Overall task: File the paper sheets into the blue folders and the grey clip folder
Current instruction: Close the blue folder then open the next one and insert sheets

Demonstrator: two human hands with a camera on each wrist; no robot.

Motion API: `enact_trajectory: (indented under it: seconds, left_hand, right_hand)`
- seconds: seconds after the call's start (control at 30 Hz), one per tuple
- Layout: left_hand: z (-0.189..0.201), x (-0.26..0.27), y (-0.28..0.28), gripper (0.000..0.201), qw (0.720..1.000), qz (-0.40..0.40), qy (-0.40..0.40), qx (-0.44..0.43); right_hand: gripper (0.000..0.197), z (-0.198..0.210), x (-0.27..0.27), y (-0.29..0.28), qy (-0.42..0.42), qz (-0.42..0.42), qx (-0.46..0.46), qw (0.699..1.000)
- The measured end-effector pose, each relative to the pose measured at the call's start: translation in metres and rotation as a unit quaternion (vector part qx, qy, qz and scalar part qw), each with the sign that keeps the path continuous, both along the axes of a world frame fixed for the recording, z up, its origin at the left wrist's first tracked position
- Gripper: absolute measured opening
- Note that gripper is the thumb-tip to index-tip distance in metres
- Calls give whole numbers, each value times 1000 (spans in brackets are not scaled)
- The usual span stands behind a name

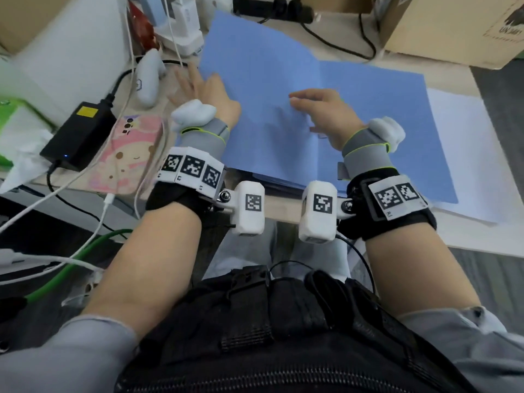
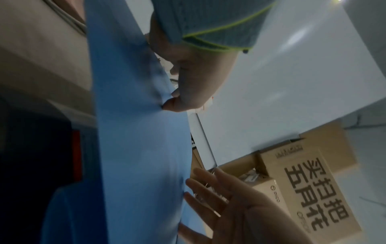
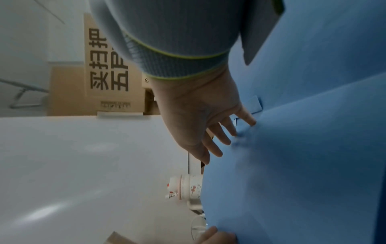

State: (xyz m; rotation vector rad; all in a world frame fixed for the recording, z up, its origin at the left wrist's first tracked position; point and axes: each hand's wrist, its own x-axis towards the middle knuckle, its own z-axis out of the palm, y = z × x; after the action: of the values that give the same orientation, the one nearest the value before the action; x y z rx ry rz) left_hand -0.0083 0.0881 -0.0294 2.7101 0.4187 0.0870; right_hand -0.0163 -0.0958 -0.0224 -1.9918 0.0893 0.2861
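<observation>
A blue folder (image 1: 283,80) lies spread wide on the desk, its left flap tilted up. My left hand (image 1: 195,86) is at that flap's left edge, fingers straight and spread; in the left wrist view the left hand (image 2: 217,198) is open beside the blue flap (image 2: 135,148). My right hand (image 1: 314,106) rests on the folder's middle near the fold. In the right wrist view its fingers (image 3: 225,137) press straight onto the blue sheet (image 3: 303,165). White paper sheets (image 1: 467,165) lie under the folder at the right. More blue edges (image 1: 272,181) show beneath its front.
Left of the folder lie a pink-cased phone (image 1: 133,154), a black power adapter (image 1: 79,134) and several cables. A cardboard box (image 1: 453,26) stands at the back right and a black power strip (image 1: 295,9) at the back. The desk's front edge is just under my wrists.
</observation>
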Motion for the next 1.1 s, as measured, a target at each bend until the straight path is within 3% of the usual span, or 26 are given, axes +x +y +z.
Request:
enact_trajectory:
  seconds: [0.17, 0.33, 0.6, 0.73, 0.9, 1.1]
  left_hand:
    - [2, 7, -32, 47, 998, -48, 28, 38]
    - [-11, 14, -62, 52, 991, -131, 19, 15]
    - [-40, 11, -91, 51, 976, -214, 27, 19]
    - [-52, 8, -91, 52, 975, -221, 7, 37]
    - [-52, 10, -89, 51, 975, -222, 5, 29]
    - [-52, 13, -85, 50, 974, -225, 4, 31]
  right_hand:
    - [17, -8, 7, -23, -25, -116, 79, 990]
    - [32, -34, 10, -50, -53, -218, -41, 974]
    - [59, -53, -2, -59, -54, -106, -204, 972]
    - [50, -53, 3, -57, -43, -88, -223, 970]
    - [40, -49, 11, -52, -93, -63, -127, 986]
    - [46, -55, 20, -38, -96, 47, -257, 960]
